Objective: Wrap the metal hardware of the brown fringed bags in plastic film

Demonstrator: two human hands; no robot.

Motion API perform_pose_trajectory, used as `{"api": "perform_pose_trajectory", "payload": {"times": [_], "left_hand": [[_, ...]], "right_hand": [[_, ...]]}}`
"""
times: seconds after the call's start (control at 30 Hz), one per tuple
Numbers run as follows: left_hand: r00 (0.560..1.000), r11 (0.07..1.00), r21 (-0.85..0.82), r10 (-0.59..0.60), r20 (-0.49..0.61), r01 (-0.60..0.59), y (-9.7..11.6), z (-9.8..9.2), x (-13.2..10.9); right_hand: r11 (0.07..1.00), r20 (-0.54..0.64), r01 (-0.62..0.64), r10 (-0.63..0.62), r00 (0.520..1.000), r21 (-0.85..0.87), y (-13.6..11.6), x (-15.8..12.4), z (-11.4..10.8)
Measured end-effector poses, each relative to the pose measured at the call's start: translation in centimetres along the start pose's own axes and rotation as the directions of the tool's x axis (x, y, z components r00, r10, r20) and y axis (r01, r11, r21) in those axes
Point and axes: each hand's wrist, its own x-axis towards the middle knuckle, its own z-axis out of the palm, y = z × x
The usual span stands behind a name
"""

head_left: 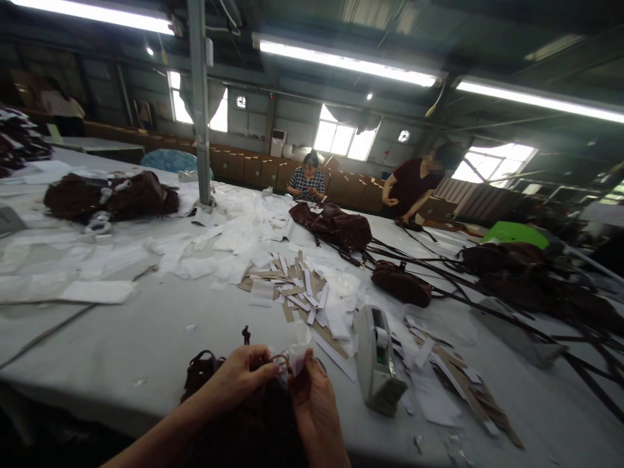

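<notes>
As right fingers (pixel 311 365) pinch white slip (pixel 298 356), table edge (pixel 88 391) close, dispenser (pixel 384 389) rightward

Thin, translucent white wrap (pixel 301 348) stands out against crinkled, leather-like brown bags (pixel 347 227), matt cardboard strips (pixel 288 311), a smooth grey plastic tape dispenser (pixel 381 385), a smooth pale tabletop (pixel 141 344) and a metal post (pixel 199 97)

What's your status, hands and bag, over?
Left fingers pinching loop; right fingers holding white sheet. Dark bag below, partly hidden. Tape dispenser to the right.
</notes>
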Motion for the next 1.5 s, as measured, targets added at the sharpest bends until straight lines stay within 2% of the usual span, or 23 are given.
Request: {"api": "perform_pose_trajectory", "payload": {"times": [0.1,0.3,0.4,0.53,0.67,0.77,0.9,1.1,1.2,1.3,1.37,1.5], "left_hand": [[0.999,1.0,0.016,0.021,-0.027,-0.02,0.5,0.2,-0.1],[0.997,0.998,0.05,0.05,-0.067,-0.047,0.8,0.4,0.1],[0.991,0.992,0.113,0.076,-0.111,-0.063,0.5,0.5,0.3],[0.984,0.984,0.166,0.09,-0.156,-0.064,0.5,0.6,0.4],[0.984,0.982,0.148,0.134,-0.114,-0.117,0.8,0.6,0.2],[0.996,0.994,0.079,0.076,-0.047,-0.072,0.9,-0.1,-0.3],[0.998,0.998,-0.05,0.032,0.054,-0.029,0.9,-1.2,-0.6],[0.993,0.973,-0.221,0.083,0.085,-0.062,0.4,-1.3,0.1],[0.991,0.957,-0.276,0.117,0.072,-0.093,0.1,-1.3,0.1],[0.989,0.97,-0.227,0.11,0.096,-0.086,0.4,-1.5,-0.2],[0.988,0.983,-0.161,0.11,0.107,-0.092,0.8,-1.7,-0.5],[0.992,0.987,-0.139,0.091,0.089,-0.078,1.6,-1.6,-0.4]], "right_hand": [[0.994,-0.04,-0.081,0.084,0.996,0.072,0.0,0.1,-0.1],[0.999,-0.014,-0.042,0.042,0.999,-0.007,0.2,-0.4,0.0],[0.989,0.011,0.029,-0.028,1.0,-0.145,0.6,-0.5,0.0],[0.927,-0.024,0.18,-0.198,0.98,-0.329,1.1,-0.1,-0.4],[0.819,0.061,0.271,-0.28,0.958,-0.506,1.1,0.1,-0.5],[0.777,0.048,0.287,-0.315,0.948,-0.561,0.9,0.3,-0.5],[0.787,0.024,0.257,-0.294,0.955,-0.561,0.7,0.4,-0.4],[0.864,0.053,0.233,-0.235,0.971,-0.447,0.4,0.1,0.3],[0.784,0.068,0.266,-0.276,0.959,-0.56,0.2,-0.3,0.4],[0.611,0.076,0.318,-0.388,0.918,-0.725,-0.1,-0.8,0.3],[0.532,0.071,0.32,-0.435,0.898,-0.784,-0.3,-1.0,0.3],[0.54,0.036,0.306,-0.452,0.891,-0.784,-0.5,-0.9,0.6]]}}
